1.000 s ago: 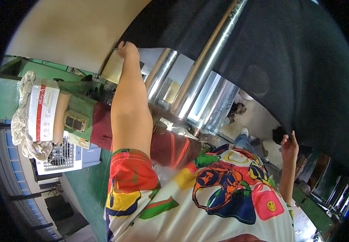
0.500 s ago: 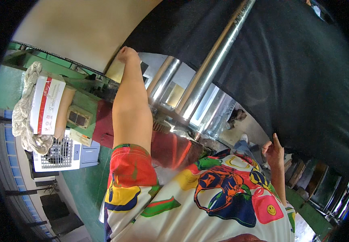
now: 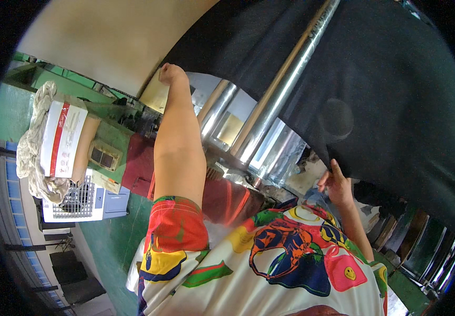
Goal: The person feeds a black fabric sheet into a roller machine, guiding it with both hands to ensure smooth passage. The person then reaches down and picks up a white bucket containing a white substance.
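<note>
A wide sheet of black fabric hangs across the upper right, its lower edge curving from my left hand toward my right. My left hand, arm stretched out, is closed at the fabric's left corner and seems to pinch its edge; the fingertips are partly hidden. At the lower edge of the sheet is my right hand, one finger stretched up against the cloth and the others apart from it. A long shiny metal roller runs diagonally in front of the fabric, with a shorter metal roller beside it.
At left, a white and red box with a bundle of pale cloth rests by a green machine frame. Below it stands a white and blue grille-fronted unit. A dark red machine part lies close to my body. Stacked boards are at right.
My right hand has moved left and slightly up along the fabric's lower edge. My left hand has shifted a little right and down, still closed at the corner.
</note>
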A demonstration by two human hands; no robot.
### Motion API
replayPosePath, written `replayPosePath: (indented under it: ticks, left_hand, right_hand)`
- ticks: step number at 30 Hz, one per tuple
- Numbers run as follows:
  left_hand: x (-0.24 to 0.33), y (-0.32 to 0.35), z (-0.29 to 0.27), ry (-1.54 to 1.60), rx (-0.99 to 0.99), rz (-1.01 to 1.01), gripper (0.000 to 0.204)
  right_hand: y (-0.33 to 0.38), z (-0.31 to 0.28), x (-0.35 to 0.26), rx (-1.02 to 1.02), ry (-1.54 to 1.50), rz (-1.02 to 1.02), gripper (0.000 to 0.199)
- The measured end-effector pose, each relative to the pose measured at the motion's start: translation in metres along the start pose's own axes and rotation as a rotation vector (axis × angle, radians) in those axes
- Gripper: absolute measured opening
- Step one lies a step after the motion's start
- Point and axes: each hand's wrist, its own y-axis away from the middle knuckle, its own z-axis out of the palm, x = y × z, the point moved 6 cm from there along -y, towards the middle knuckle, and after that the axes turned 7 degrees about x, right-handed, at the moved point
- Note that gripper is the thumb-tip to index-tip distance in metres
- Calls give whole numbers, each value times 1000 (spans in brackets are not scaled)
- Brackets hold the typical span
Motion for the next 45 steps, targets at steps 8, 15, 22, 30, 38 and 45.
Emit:
replayPosePath:
  ticks: [8, 15, 22, 30, 38, 45]
  left_hand:
    - [23, 35, 8, -86, -257, 66, 6]
    - [23, 45, -1, -149, -300, -149, 16]
    - [52, 65, -10, -278, -362, -145, 10]
    - [49, 112, 1, -523, -607, -150, 30]
    - [65, 75, -22, -424, -668, -69, 17]
    - [41, 30, -13, -310, -458, -136, 14]
  right_hand:
    - [-22, 43, -7, -158, 72, 33, 49]
    - [-41, 80, -2, -271, 110, 67, 52]
    - [-57, 121, -10, -409, 136, 2, 54]
    - [-76, 166, 5, -469, 207, 119, 43]
    - [-60, 151, -14, -652, 150, -7, 26]
    - [-57, -55, -74, 15, 119, -183, 56]
